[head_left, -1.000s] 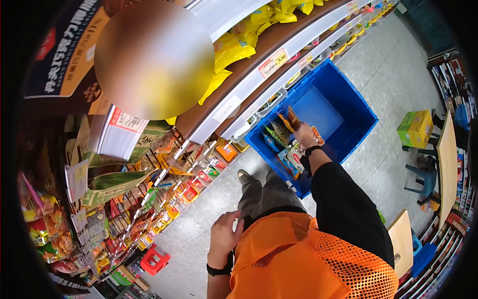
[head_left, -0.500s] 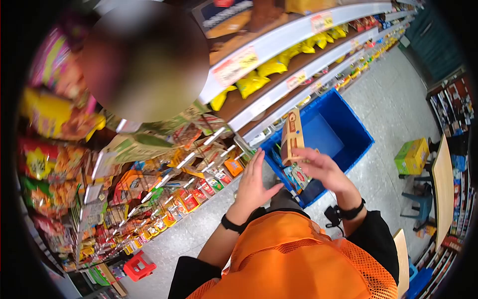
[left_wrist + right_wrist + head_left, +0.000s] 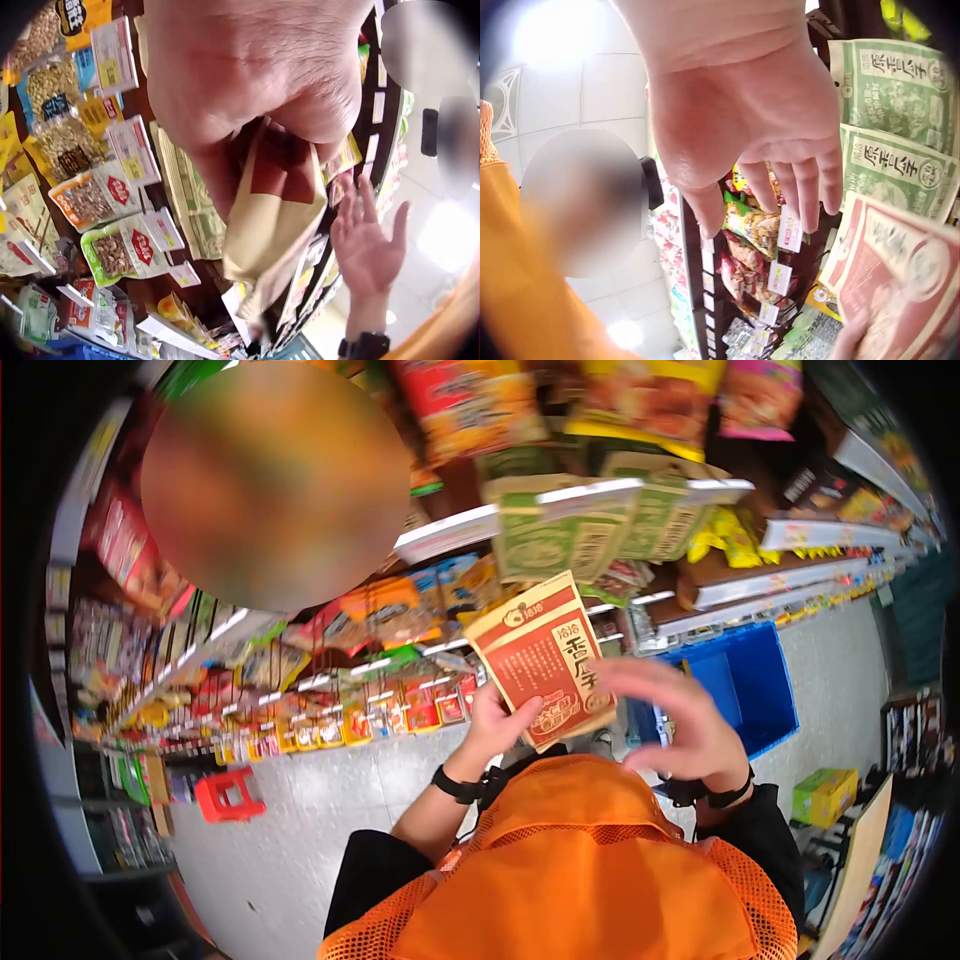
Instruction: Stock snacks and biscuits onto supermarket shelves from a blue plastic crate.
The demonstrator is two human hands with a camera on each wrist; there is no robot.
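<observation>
My left hand (image 3: 497, 722) grips a red and kraft-paper bag of seeds (image 3: 535, 670) by its lower edge, thumb across the front. In the left wrist view that bag (image 3: 274, 217) is seen edge-on between thumb and fingers. My right hand (image 3: 690, 725) is spread beside the bag's right edge, with nothing in it; the right wrist view shows its open palm (image 3: 742, 127). Just beyond the bag, similar green and kraft-paper bags (image 3: 560, 545) stand upright in a row on the shelf, behind white price strips.
A blue crate (image 3: 775, 705) sits on the floor to the right, against the shelves. Hanging snack packets (image 3: 390, 610) line the rack ahead and left. A red stool (image 3: 230, 795) stands on the floor at left, a yellow-green box (image 3: 825, 797) at right.
My right hand lifted the bag out of the blue crate, and my left hand has since taken it. The right hand has released it. My view has turned left toward the shelf.
</observation>
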